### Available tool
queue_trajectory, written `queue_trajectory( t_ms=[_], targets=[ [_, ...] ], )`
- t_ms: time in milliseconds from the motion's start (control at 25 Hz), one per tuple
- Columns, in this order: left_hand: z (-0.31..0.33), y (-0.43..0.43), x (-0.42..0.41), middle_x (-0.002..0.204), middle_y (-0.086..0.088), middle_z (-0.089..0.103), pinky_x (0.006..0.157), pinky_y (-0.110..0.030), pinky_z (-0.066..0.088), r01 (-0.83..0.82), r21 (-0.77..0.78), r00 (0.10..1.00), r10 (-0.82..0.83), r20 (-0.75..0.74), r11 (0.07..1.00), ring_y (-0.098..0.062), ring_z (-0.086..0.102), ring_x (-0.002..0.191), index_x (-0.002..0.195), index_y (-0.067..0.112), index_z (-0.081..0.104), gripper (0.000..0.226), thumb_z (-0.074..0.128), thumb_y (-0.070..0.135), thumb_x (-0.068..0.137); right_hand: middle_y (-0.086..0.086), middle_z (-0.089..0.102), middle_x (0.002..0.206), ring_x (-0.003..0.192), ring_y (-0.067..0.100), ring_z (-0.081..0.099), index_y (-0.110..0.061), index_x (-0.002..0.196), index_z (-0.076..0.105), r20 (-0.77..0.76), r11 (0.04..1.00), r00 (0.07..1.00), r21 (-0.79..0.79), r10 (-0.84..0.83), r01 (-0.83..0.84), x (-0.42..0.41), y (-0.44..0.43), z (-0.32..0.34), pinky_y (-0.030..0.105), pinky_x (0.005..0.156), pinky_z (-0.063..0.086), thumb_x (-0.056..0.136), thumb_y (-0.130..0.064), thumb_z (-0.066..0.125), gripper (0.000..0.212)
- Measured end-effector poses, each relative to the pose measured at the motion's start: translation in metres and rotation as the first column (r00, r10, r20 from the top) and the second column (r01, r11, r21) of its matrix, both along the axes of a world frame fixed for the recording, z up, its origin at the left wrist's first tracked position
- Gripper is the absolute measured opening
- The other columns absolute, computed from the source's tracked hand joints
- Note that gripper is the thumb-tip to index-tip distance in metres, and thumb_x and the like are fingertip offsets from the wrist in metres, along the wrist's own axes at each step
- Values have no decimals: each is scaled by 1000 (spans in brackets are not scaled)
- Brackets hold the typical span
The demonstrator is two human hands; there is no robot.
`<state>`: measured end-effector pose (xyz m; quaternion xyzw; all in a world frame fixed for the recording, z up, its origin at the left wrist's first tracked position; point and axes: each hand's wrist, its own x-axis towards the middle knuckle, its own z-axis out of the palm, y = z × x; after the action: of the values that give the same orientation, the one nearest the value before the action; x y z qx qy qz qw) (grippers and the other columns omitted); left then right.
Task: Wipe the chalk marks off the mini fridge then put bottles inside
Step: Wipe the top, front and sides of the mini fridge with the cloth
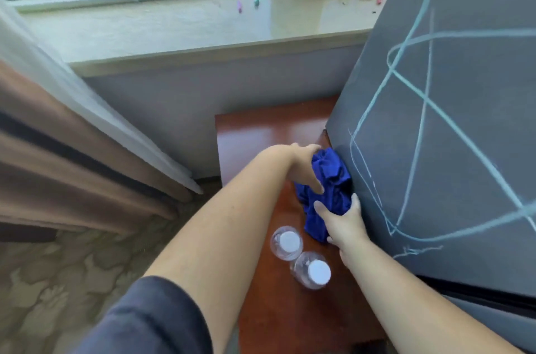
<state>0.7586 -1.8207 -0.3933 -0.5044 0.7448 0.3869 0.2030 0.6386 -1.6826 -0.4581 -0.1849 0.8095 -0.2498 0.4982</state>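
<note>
**A:** Head view has both hands on the blue cloth [327,179], which sits bunched on the wooden table [261,133] right against the lower corner of the mini fridge [464,150]. The left hand [304,162] lies over the top of the cloth with fingers curled loosely on it; the right hand [342,226] pinches the lower folds between thumb and fingers.

**B:** And the marks?

**A:** Pale chalk marks [420,110] cross the whole dark face, none wiped yet by the look of it. The 2 bottles [301,255] stand capped and upright on the table, just beside the right wrist, touching or nearly touching each other.

**B:** So what could go wrong?

**A:** I'd say the bottles. A wide sweep of the right forearm along the lower lines could knock them over or off the table edge. Also, a bunched cloth gives a small contact patch, so it may smear chalk rather than lift it.

**B:** The door?

**A:** Its opening edge isn't clear from here, so I can't judge which way it swings toward the bottles.
</note>
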Motion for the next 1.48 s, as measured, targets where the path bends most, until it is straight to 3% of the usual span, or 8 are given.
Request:
queue_trajectory(
  t_ms=[120, 240, 560, 720, 840, 1080, 1360, 1480],
  targets=[
    [-37, -1, -1, 172, -6, 22, 122, -46, 36, -85, 99, 991, 94, -91, 991, -31, 37, 153, 166, 39, 9, 117, 85, 50, 78, -6, 45, 155, 125, 23, 57, -37, 161, 21, 206, 998, 976, 30, -64, 59, -10, -9, -5, 50, 96, 55, 87, -33, 80, 94],
    [-66, 8, -4, 161, -1, 46, 114, -44, 49, -257, 251, 935, 305, -181, 933, -25, 56, 136, 163, 33, 26, 101, 84, 42, 82, -14, 61, 128, 95, 5, 60, -41, 154, 36, 312, 996, 946, 9, -86, 88, -14, -12, -12, 43, 90, 52, 94, -22, 73, 73],
    [20, 29, 20, 111, -11, 80, 81, -38, 66, -549, 378, 571, 665, -482, 746, -18, 75, 86, 116, 25, 69, 34, 78, 11, 87, -6, 67, 137, 116, 16, 69, -39, 149, 48, 451, 923, 892, -335, -21, 191, -3, -15, 72, 33, 81, 55, 92, -12, 72, 68],
    [127, 83, 34, 100, -5, 82, 93, -46, 63, -660, 118, 480, 537, -694, 742, -27, 79, 97, 114, 34, 72, 37, 75, 9, 86, -1, 61, 146, 132, 18, 61, -34, 155, 42, 358, 824, 910, -565, 208, 33, -1, 14, 166, 45, 107, 53, 90, -12, 74, 75],
    [205, 144, 28, 103, 6, 83, 90, -30, 62, -702, -55, 419, 350, -838, 710, -17, 79, 100, 116, 41, 72, 44, 74, 8, 86, -2, 53, 154, 141, 12, 52, -27, 159, 35, 203, 673, 902, -729, 381, -120, -14, 60, 245, 41, 120, 42, 88, -11, 76, 83],
    [306, 300, -20, 113, 2, 81, 81, -19, 60, -822, -69, 120, 53, -991, 565, -12, 78, 105, 120, 35, 72, 43, 74, 6, 88, -17, 48, 153, 132, -12, 53, -39, 160, 27, -143, 284, 790, -882, 596, -375, -74, 202, 360, 5, 99, 46, 80, -29, 78, 96],
    [381, 345, -134, 108, 4, 79, 81, -26, 63, -749, -235, 148, -188, -971, 619, -14, 79, 100, 119, 37, 71, 45, 70, 2, 91, -9, 47, 157, 138, -2, 52, -38, 162, 24, -440, 101, 824, -859, 357, -502, -187, 247, 423, 23, 112, 48, 86, -29, 75, 92],
    [380, 317, -162, 110, 0, 76, 95, -40, 60, -720, -449, 440, -152, -885, 530, -29, 75, 104, 126, 43, 66, 51, 68, 8, 89, 1, 45, 157, 145, 15, 44, -37, 164, 15, -733, 210, 599, -562, 322, -800, -229, 222, 433, 24, 118, 35, 89, -32, 72, 95]
  ],
)
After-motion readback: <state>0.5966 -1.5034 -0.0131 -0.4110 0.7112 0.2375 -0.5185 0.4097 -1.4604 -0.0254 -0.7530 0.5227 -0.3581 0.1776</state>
